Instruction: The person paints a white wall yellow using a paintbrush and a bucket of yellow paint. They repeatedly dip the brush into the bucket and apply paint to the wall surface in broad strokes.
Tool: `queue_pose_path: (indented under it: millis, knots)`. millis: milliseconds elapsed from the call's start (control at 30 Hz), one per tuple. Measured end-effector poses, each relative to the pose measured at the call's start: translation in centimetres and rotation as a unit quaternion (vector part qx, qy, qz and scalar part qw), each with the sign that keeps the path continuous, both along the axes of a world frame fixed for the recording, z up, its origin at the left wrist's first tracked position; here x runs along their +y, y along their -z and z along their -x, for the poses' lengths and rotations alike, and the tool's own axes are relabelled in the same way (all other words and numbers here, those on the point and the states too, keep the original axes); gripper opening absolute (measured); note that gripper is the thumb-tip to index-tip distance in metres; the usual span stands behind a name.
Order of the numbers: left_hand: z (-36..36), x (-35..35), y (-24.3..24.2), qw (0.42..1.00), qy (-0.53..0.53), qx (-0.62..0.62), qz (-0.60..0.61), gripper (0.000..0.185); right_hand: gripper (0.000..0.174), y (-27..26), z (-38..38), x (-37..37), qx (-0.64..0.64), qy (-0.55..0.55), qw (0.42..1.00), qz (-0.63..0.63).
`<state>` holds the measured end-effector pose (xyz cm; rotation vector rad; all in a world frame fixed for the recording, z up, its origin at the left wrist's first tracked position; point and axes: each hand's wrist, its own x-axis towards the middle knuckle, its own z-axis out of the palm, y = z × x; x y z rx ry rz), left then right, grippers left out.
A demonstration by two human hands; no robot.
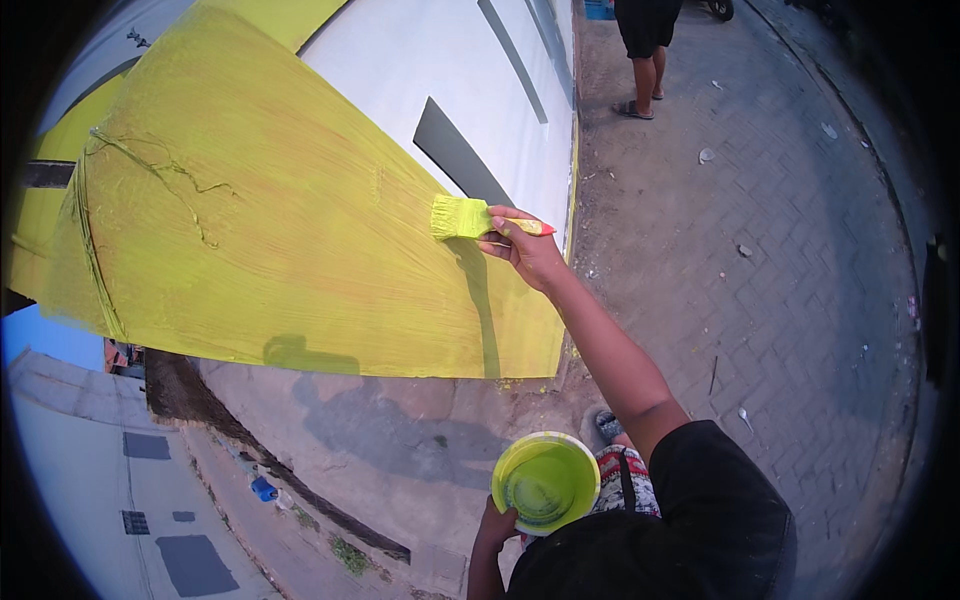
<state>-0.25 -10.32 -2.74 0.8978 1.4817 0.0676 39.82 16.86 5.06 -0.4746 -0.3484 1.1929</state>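
In my right hand [525, 247] is a wide paintbrush [461, 217], held by its handle with a red tip. Its bristles and ferrule are coated in yellow-green paint, and the bristle end is at the yellow wall [322, 247]; whether it touches cannot be told. Streaky brush marks run over the wall, with a reddish tone showing through in places. My left hand [501, 521] grips the rim of a plastic bucket [589, 465] in front of my body. Yellow-green paint [547, 484] lies in the bucket, and more is smeared around its inside.
A white wall with grey strips [390, 75] adjoins the yellow one. Painted-over cords [94, 247] hang at its left. Another person [645, 67] stands on the paved lane [795, 277], where litter is scattered. A dark ledge [285, 472] crosses the lower left, near a blue container [264, 489].
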Motion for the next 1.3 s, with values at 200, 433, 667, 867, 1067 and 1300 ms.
queue_pose_path:
  millis: [200,433,667,867,1067,1300]
  knots:
    - [1.9,-1.8,0.4,0.997,-0.009,0.068,0.033,0.06,0.021,23.0,2.0,-1.7,0.036,0.036,0.971,0.234]
    - [1.0,-1.7,-0.2,0.996,-0.001,0.082,0.03,0.053,0.013,10.2,2.4,-1.0,-0.148,0.099,0.963,0.204]
    - [0.1,0.3,0.8,0.997,0.016,-0.035,-0.065,0.05,0.02,-22.8,0.4,0.2,-0.263,0.16,0.951,-0.023]
    - [-1.0,1.6,2.4,0.996,0.015,-0.014,-0.081,0.049,0.021,-32.8,-1.0,1.3,-0.217,0.164,0.931,-0.243]
    - [-1.0,1.8,1.5,0.996,0.045,-0.018,-0.069,0.051,0.024,-8.4,1.7,2.6,0.04,0.005,0.993,-0.107]
    - [-1.0,1.4,0.5,0.997,0.05,0.057,-0.017,0.053,0.019,19.6,3.9,-3.9,0.032,0.011,0.973,0.229]
